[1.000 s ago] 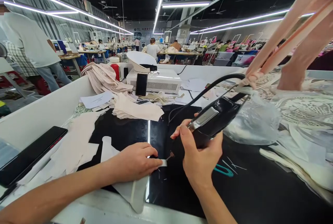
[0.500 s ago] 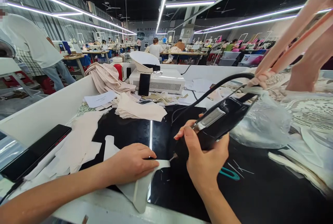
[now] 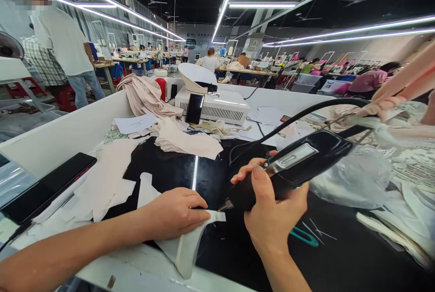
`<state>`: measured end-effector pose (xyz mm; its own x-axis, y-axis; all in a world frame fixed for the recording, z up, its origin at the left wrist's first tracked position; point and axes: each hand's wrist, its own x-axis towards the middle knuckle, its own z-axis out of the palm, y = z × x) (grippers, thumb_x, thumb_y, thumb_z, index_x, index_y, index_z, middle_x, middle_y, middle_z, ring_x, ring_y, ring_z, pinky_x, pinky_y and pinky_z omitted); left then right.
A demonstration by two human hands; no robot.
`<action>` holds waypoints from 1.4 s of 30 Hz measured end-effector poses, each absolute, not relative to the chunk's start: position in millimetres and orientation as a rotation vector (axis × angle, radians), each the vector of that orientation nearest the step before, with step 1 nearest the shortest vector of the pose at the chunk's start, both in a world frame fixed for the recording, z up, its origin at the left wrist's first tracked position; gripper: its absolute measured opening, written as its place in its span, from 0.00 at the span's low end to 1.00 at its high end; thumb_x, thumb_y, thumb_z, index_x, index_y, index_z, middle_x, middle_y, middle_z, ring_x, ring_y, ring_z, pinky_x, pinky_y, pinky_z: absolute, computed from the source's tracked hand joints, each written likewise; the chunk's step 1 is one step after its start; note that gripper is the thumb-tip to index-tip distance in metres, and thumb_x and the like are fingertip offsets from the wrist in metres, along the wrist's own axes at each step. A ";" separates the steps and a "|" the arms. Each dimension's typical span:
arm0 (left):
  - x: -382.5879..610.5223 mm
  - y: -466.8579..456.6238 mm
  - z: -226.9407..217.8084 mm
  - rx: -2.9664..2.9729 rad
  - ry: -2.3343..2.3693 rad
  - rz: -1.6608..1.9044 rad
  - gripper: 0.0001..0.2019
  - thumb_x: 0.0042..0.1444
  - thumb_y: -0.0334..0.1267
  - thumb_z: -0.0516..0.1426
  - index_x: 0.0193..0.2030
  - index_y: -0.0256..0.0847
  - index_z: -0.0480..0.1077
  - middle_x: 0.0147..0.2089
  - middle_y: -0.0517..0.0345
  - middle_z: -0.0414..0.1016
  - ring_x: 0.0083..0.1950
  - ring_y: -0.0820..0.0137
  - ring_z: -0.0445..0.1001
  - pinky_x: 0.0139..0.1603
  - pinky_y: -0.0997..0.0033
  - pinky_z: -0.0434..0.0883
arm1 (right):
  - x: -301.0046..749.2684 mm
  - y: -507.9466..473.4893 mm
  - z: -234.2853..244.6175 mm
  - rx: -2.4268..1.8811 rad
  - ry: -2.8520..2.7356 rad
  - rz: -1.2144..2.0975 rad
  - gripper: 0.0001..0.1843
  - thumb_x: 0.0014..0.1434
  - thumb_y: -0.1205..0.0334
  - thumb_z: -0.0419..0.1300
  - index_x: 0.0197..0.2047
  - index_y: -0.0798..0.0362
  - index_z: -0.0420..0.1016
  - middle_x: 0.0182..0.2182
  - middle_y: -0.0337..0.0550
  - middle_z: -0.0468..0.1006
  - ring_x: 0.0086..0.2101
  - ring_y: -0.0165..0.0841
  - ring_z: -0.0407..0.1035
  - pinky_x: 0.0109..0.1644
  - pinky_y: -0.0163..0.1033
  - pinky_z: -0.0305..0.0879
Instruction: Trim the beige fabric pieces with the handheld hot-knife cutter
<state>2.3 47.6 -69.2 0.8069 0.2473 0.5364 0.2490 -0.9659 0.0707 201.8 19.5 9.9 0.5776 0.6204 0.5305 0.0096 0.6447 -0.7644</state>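
I take the black board (image 3: 234, 251) as the reference for all positions. The piece in work, a pale fabric piece (image 3: 187, 251), lies at the left part of the board, its lower end reaching over the board's near edge and its narrow end pointing toward the board's middle. The left hand (image 3: 180, 215) rests on top of this piece, fingers together and bent slightly down; whether finger and thumb pinch the cloth I cannot tell.

I find the right hand (image 3: 277, 206) closed firmly around a black handheld tool (image 3: 307, 165), thumb along its upper side, holding it tilted above the board's right half. The tool's metal tip is just beside the narrow end of the fabric; contact I cannot confirm. A black cable (image 3: 301, 112) arches from the tool's rear toward the board's far side, and pink cloth strips (image 3: 406, 86) are knotted at that rear.

I note a teal loop (image 3: 313, 242) on the board's right part, a clear plastic bag (image 3: 353, 181) at its right edge, a stack of pale cut pieces (image 3: 188, 142) at its far edge, and a white box (image 3: 226, 111) beyond.
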 end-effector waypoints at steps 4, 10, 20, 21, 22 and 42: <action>3.2 47.7 -68.8 -2.994 -0.403 -0.834 0.09 0.81 0.34 0.60 0.57 0.40 0.83 0.52 0.48 0.87 0.55 0.62 0.87 0.61 0.62 0.85 | 194.4 21.0 6.5 -0.806 -0.914 0.440 0.27 0.59 0.47 0.83 0.51 0.45 0.76 0.32 0.32 0.82 0.24 0.32 0.75 0.29 0.41 0.79; 5.9 46.0 -62.4 -2.967 -0.379 -0.866 0.10 0.82 0.33 0.58 0.53 0.38 0.83 0.50 0.49 0.87 0.53 0.64 0.87 0.59 0.64 0.86 | 191.7 22.0 2.8 -0.778 -0.921 0.452 0.26 0.60 0.50 0.83 0.52 0.45 0.76 0.32 0.30 0.82 0.24 0.32 0.75 0.30 0.40 0.79; 4.2 46.2 -65.0 -2.991 -0.391 -0.844 0.09 0.81 0.33 0.60 0.53 0.38 0.83 0.52 0.48 0.87 0.54 0.63 0.87 0.60 0.63 0.86 | 195.5 20.8 5.0 -0.829 -0.927 0.408 0.26 0.60 0.46 0.82 0.52 0.46 0.77 0.32 0.31 0.82 0.24 0.32 0.75 0.30 0.41 0.79; 4.3 46.2 -65.5 -2.991 -0.391 -0.853 0.08 0.81 0.33 0.60 0.53 0.38 0.83 0.52 0.47 0.87 0.54 0.62 0.87 0.60 0.63 0.85 | 197.0 20.5 6.0 -0.827 -0.910 0.398 0.27 0.60 0.46 0.83 0.52 0.46 0.77 0.32 0.31 0.82 0.24 0.32 0.75 0.30 0.41 0.79; 4.4 46.3 -66.0 -2.993 -0.389 -0.861 0.08 0.81 0.33 0.60 0.53 0.38 0.83 0.51 0.47 0.87 0.54 0.62 0.87 0.60 0.63 0.85 | 198.5 20.1 7.0 -0.823 -0.891 0.387 0.28 0.59 0.46 0.83 0.52 0.46 0.77 0.32 0.31 0.82 0.24 0.31 0.75 0.29 0.41 0.79; 3.6 47.0 -64.4 -2.976 -0.362 -0.926 0.13 0.84 0.35 0.55 0.53 0.38 0.83 0.52 0.48 0.88 0.54 0.62 0.87 0.59 0.64 0.84 | 200.1 13.0 9.3 -0.791 -0.872 0.417 0.26 0.59 0.50 0.83 0.52 0.46 0.77 0.32 0.30 0.81 0.24 0.31 0.75 0.29 0.40 0.79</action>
<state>3.6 47.0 -64.4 0.7991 0.2179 0.5603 0.2203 -0.9733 0.0645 200.1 13.0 9.3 0.5904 0.6193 0.5176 -0.0149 0.6496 -0.7602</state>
